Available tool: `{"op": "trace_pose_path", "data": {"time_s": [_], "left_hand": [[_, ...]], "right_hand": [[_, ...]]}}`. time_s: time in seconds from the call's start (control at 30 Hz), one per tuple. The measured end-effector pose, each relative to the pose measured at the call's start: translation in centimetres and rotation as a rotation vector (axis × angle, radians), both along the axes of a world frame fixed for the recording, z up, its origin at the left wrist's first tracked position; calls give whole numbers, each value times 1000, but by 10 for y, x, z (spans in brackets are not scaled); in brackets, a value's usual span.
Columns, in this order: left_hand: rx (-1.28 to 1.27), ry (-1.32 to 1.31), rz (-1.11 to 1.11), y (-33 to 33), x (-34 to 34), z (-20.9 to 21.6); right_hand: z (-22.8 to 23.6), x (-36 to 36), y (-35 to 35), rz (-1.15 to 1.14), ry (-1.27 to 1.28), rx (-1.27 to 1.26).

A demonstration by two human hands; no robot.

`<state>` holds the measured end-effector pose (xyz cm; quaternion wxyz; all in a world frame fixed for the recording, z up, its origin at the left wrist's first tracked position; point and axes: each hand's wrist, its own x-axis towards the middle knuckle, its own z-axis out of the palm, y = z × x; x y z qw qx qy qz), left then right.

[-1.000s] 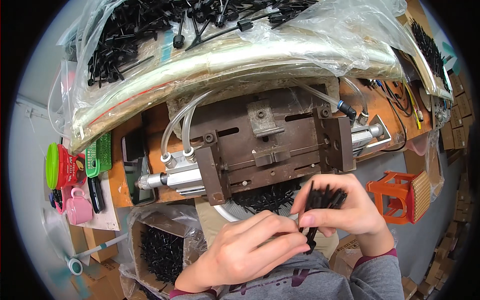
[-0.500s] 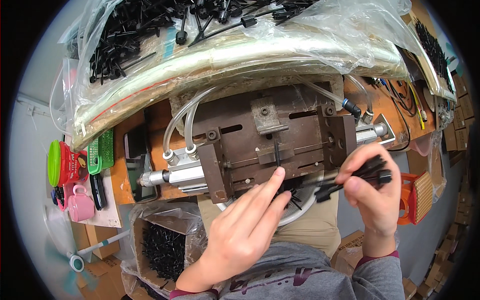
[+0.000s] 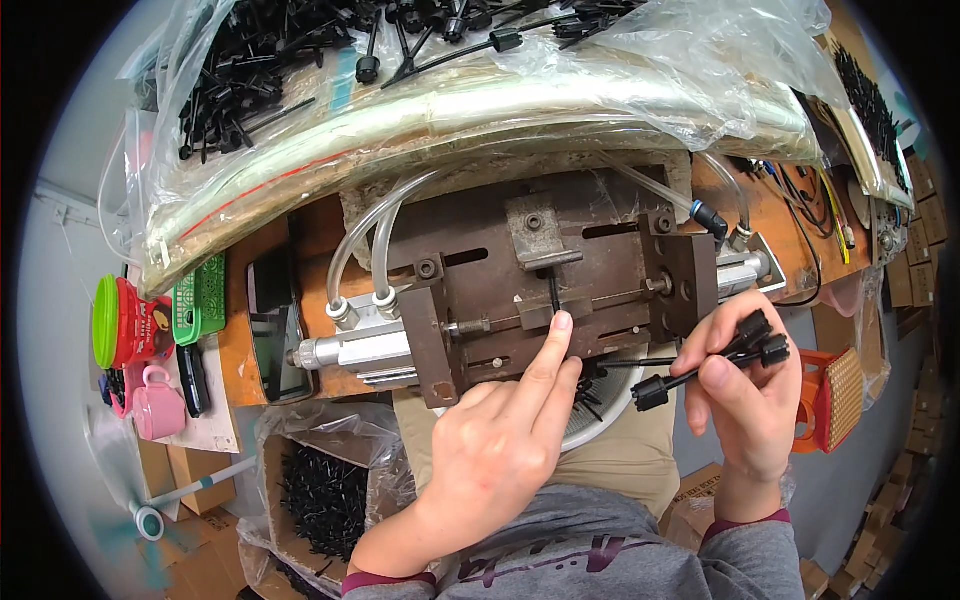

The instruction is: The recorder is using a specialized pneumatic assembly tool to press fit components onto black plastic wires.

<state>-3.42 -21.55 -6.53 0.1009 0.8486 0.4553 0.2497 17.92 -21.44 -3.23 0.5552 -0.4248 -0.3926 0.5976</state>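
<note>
Plainly, hands [image 3: 500, 435] on black parts [image 3: 652, 392]

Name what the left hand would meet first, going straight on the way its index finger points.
Probably the slim black part just ahead of the fingertip, then the metal bracket beyond; whether fingertip and part touch is unclear.

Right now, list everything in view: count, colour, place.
Flat metal fixture: 1, brown, centre
Slim plastic part: 1, black, on fixture
Ribbed plastic parts: several, black, held near right
Round basin: 1, white, below fixture
Lined cardboard box: 1, brown, lower left
Loose plastic parts: uncountable, black, far side, box, basin
Flexible tubes: several, clear, beside fixture
Plastic basket: 1, green, left
Lidded tub: 1, red and green, left
Handled mug: 1, pink, left
Plastic stool: 1, orange, right
Bladed fan: 1, white, lower left
Left hand: 1, maroon-cuffed, at slim part
Right hand: 1, maroon-cuffed, holding ribbed parts
</note>
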Motion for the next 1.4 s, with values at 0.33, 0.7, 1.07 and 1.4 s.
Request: {"op": "trace_pose_path", "data": {"time_s": [0.33, 0.7, 1.07, 1.4], "left_hand": [[123, -336, -232, -5, -7, 16], [-275, -611, -138, -22, -13, 18], [17, 27, 38, -8, 3, -7], [6, 12, 41, -1, 3, 2]], "right_hand": [[2, -5, 4, 237, 84, -190], [-6, -5, 7, -130, -194, 181], [-19, -3, -5, -178, -652, 568], [-22, -5, -8, -90, -1126, 897]]}}
